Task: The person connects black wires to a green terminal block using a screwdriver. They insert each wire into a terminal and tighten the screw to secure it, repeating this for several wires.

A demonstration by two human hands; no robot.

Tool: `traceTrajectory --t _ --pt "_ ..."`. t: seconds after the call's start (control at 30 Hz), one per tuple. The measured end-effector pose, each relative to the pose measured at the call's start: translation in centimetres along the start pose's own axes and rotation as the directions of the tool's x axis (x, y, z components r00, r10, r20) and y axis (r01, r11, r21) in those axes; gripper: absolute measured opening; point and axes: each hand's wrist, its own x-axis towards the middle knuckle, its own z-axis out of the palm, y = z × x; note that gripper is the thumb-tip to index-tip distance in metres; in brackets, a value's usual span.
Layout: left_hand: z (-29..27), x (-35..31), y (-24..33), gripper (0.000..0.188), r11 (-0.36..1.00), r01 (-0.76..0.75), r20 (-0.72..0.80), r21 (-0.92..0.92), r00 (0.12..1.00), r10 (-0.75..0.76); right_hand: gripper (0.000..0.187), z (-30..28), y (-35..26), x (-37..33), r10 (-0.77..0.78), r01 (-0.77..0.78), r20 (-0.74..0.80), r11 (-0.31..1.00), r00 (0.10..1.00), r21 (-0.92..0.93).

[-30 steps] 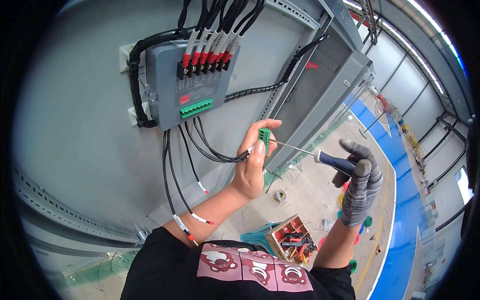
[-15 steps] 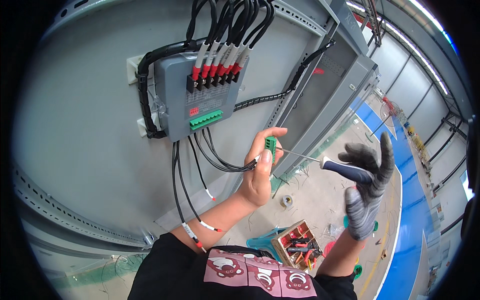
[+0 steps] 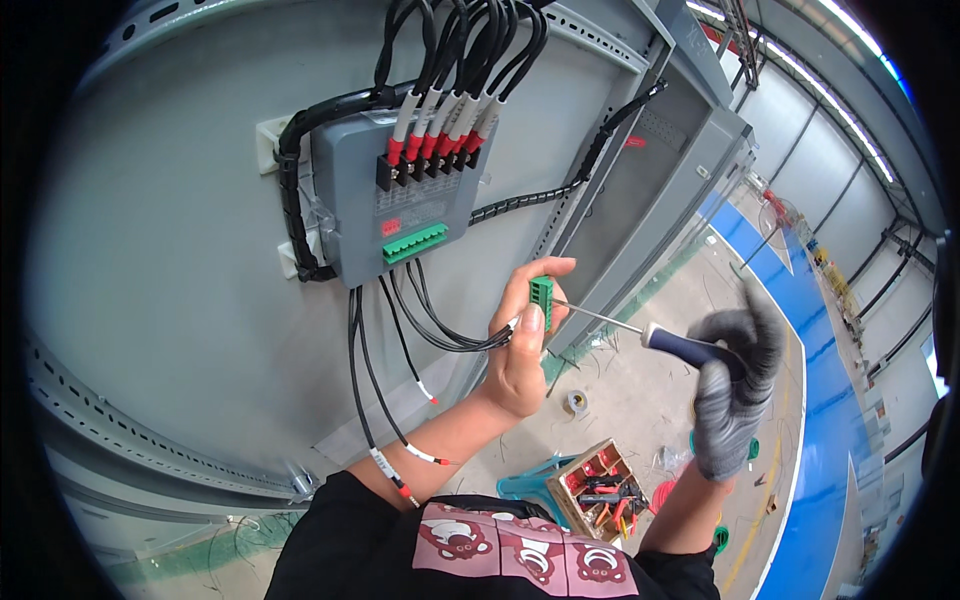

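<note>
Between the fingers and thumb of my bare left hand (image 3: 522,355) is a green terminal plug (image 3: 541,300), with several thin black wires (image 3: 455,340) running into it. My right hand (image 3: 735,390), in a grey glove, is closed around the dark blue handle of a screwdriver (image 3: 685,345). The screwdriver's thin shaft points left and its tip meets the plug's side. Up and to the left, a grey module (image 3: 350,200) is fixed to the panel, with a green socket (image 3: 415,243) along its lower edge. Below it hang loose wires with white sleeves and red ends (image 3: 390,470).
Thick black cables with red ends (image 3: 440,145) enter the module's top terminals. A wrapped cable bundle (image 3: 530,200) crosses the grey panel (image 3: 180,250) to the cabinet frame at right. On the floor below are a wooden toolbox (image 3: 570,490) on a blue stool (image 3: 525,485) and a tape roll (image 3: 577,401).
The gloved fingers, raised and spread before, have curled in around the screwdriver handle. My left hand keeps its hold on the plug in nearly the same place.
</note>
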Motion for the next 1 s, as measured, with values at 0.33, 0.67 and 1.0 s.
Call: traceTrajectory --t 0.33,0.67,1.0 --pt "-0.1 -0.3 0.3 0.054 0.999 0.043 -0.01 0.006 0.999 -0.043 0.08 0.2 0.0 0.5 -0.149 0.149 0.0 0.988 0.989 -0.037" --pt "0.3 -0.2 0.4 0.059 0.998 0.065 -0.033 0.008 0.997 -0.065 0.077 -1.0 -1.4 0.6 -0.127 0.13 0.156 0.992 0.98 -0.006" --pt "0.4 -0.3 0.3 0.055 0.997 0.077 -0.057 -0.014 0.995 -0.078 0.072 -0.6 -1.5 1.1 -0.129 0.138 0.169 0.99 0.977 -0.042"
